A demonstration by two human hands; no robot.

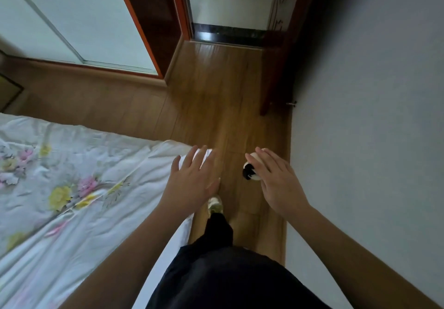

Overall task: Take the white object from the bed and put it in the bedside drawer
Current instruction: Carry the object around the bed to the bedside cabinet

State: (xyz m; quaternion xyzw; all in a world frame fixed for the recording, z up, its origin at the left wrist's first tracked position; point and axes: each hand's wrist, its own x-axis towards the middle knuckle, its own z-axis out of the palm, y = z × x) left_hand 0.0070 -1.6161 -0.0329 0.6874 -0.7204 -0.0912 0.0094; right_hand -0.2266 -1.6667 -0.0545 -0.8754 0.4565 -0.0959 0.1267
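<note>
My right hand (276, 181) is held out over the wooden floor, its fingers wrapped on a small white object with black markings (249, 172), which peeks out under the fingers. My left hand (192, 178) hovers flat with fingers spread and holds nothing, just past the corner of the bed (72, 188), which has a white floral sheet. No bedside drawer is in view.
A narrow strip of wooden floor (216, 92) runs between the bed and a grey wall (372, 116) on the right. Ahead is an open doorway (230, 20) with a dark wooden door (283, 68). White sliding wardrobe doors (72, 20) stand at the far left. My leg and shoe (216, 206) are below.
</note>
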